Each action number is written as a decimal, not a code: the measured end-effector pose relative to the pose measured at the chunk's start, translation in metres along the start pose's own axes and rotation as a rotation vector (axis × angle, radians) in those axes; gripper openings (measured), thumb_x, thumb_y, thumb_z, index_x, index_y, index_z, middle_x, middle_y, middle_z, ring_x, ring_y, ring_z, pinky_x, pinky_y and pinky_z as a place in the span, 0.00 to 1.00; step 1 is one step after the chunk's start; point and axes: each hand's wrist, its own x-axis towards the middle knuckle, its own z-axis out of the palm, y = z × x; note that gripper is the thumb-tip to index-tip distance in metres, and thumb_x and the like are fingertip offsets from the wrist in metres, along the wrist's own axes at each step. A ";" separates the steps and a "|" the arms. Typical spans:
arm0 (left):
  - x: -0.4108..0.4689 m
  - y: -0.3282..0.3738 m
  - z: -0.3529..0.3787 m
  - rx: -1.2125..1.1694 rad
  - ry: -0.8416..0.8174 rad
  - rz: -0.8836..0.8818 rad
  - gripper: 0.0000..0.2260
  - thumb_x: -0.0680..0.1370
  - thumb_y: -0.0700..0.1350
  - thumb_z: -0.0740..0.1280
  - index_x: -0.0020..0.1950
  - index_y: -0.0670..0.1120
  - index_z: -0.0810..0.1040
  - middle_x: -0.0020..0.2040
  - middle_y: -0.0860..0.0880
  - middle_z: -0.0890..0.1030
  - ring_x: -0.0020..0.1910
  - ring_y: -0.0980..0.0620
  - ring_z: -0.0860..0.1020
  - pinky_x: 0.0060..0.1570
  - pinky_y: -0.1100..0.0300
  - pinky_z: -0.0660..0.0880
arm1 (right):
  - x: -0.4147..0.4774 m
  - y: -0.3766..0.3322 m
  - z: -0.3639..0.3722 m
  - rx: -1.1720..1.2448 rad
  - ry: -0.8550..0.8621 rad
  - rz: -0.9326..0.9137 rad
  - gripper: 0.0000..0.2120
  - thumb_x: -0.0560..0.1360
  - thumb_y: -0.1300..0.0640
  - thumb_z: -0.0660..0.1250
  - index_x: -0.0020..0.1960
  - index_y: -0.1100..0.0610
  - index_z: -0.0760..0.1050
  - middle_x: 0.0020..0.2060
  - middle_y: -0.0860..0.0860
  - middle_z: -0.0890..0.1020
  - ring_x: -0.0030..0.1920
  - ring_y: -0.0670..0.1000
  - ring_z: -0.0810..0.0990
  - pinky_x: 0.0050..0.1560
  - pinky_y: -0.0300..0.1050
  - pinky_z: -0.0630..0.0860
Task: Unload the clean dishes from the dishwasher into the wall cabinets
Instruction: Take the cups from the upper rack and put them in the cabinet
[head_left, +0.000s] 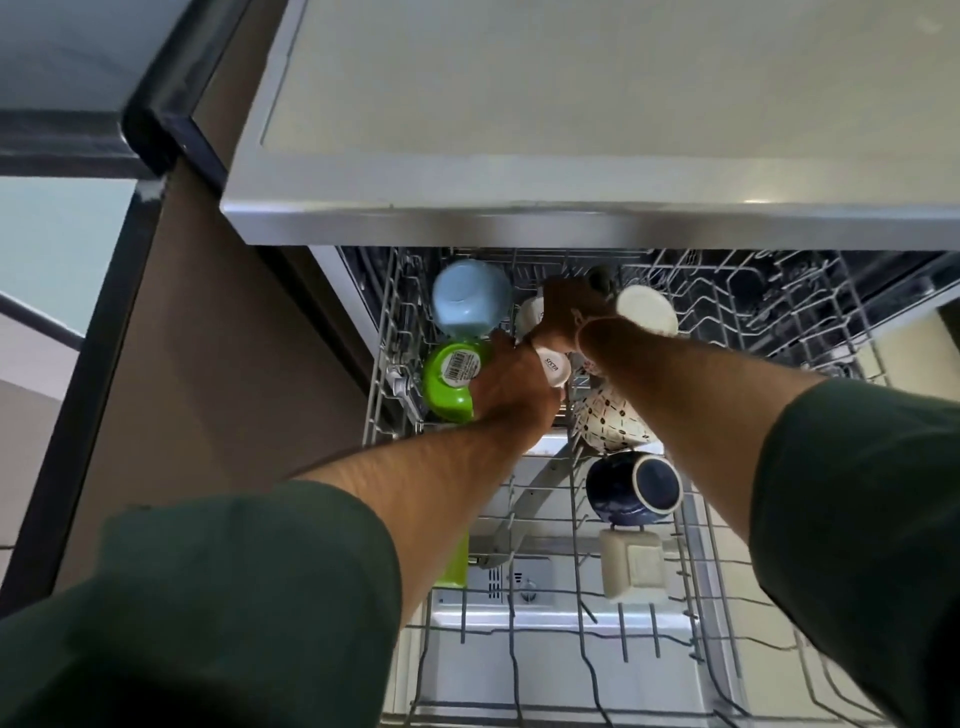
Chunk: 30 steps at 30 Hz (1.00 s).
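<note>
In the dishwasher's rack (691, 566), the left grip (511, 387) curls round a white cup (554, 367) just beside the green cup (451, 379). The right grip (569, 312) reaches farther back; I cannot tell its hold.

A: Type of place?
B: Home kitchen.
A: Grounds?
B: Open dishwasher (345, 296), wire rack (382, 358) pulled out under pale tabletop (571, 104) with metal edge. Household crockery set in rack: pale blue mug (470, 304), green cup (449, 382) with barcode label, patterned mug (613, 423), navy mug (631, 488), square cream dish (634, 571). Detergent compartment (514, 582) on lowered door below rack. Brown cabinet side (208, 364) at left.
</note>
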 end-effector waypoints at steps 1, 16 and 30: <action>-0.001 0.000 -0.001 -0.019 -0.002 -0.003 0.28 0.71 0.53 0.77 0.64 0.45 0.68 0.59 0.46 0.71 0.51 0.47 0.78 0.48 0.52 0.78 | -0.003 0.001 0.001 0.018 0.017 0.004 0.35 0.67 0.48 0.78 0.67 0.62 0.70 0.62 0.60 0.77 0.64 0.60 0.75 0.62 0.50 0.72; -0.063 -0.018 -0.061 -0.207 0.097 0.077 0.27 0.67 0.52 0.79 0.59 0.47 0.71 0.52 0.49 0.81 0.48 0.48 0.81 0.40 0.52 0.81 | -0.107 -0.017 -0.036 0.304 0.246 0.103 0.30 0.63 0.44 0.79 0.58 0.58 0.75 0.50 0.55 0.81 0.46 0.56 0.82 0.48 0.53 0.82; -0.226 -0.067 -0.217 -0.376 0.120 0.173 0.29 0.69 0.50 0.77 0.62 0.47 0.65 0.50 0.50 0.77 0.45 0.50 0.77 0.31 0.62 0.69 | -0.298 -0.124 -0.091 0.413 0.390 0.091 0.40 0.52 0.34 0.73 0.58 0.56 0.76 0.53 0.54 0.80 0.48 0.55 0.81 0.48 0.53 0.82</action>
